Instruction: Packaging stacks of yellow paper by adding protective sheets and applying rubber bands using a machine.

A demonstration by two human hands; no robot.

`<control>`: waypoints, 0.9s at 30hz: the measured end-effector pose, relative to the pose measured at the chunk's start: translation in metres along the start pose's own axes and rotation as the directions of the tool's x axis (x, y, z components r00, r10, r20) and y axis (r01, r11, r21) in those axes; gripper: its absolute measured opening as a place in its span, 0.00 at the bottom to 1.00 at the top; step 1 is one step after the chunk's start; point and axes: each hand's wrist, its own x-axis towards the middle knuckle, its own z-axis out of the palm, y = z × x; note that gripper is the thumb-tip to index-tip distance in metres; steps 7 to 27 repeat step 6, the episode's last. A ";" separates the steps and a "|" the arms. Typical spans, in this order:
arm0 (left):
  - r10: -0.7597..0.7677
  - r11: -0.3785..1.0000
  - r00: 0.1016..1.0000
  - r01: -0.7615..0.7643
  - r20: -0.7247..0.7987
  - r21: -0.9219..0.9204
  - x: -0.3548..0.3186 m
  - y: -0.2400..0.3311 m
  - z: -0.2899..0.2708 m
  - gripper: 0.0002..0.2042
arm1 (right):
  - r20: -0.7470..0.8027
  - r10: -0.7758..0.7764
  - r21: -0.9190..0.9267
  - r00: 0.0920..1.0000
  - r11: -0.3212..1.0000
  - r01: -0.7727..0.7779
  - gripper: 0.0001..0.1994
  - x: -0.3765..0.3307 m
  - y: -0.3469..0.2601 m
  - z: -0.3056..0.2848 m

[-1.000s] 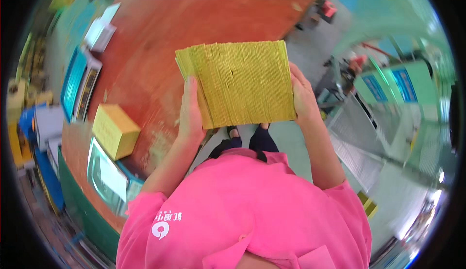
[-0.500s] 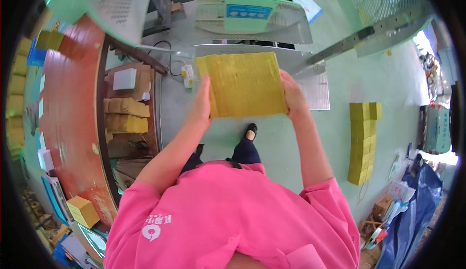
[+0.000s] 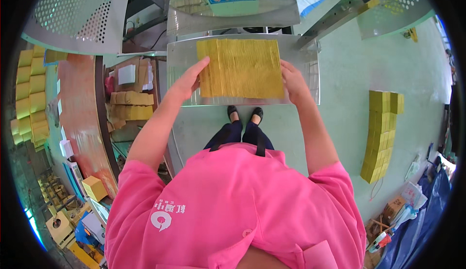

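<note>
Between my two hands is a thick yellow block of stacked paper sheets (image 3: 241,69), its layered edges showing as fine lines. My left hand (image 3: 187,80) is closed against its left side, thumb on the upper face. On the opposite side, my right hand (image 3: 294,83) presses with its fingers along the edge. Below the block lies a flat metal table plate (image 3: 179,53) of a machine; whether the block rests on it or hovers just above cannot be made out. A clear cover (image 3: 233,20) with a blue label stands just beyond the plate.
Perforated metal guards (image 3: 73,16) flank the machine. On my left runs a reddish-brown table (image 3: 80,109) beside shelved yellow bundles (image 3: 131,112), with further yellow stacks (image 3: 31,99) at the far left. A row of yellow blocks (image 3: 381,138) stands on the floor at right, near blue sheeting (image 3: 417,225).
I have moved forward to the machine, and the paper block is now farther over the metal plate. Both hands still hold it by its sides. Both my feet now show.
</note>
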 end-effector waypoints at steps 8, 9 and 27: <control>-0.199 0.935 0.971 0.148 0.132 0.323 0.017 0.022 -0.008 0.36 | 0.021 0.105 -0.228 0.994 0.969 -0.097 0.17 0.004 -0.005 0.000; -0.199 0.935 0.971 0.148 0.132 0.323 0.017 0.022 -0.008 0.36 | 0.021 0.105 -0.228 0.994 0.969 -0.097 0.17 0.004 -0.005 0.000; -0.199 0.935 0.971 0.148 0.132 0.323 0.017 0.022 -0.008 0.36 | 0.021 0.105 -0.228 0.994 0.969 -0.097 0.17 0.004 -0.005 0.000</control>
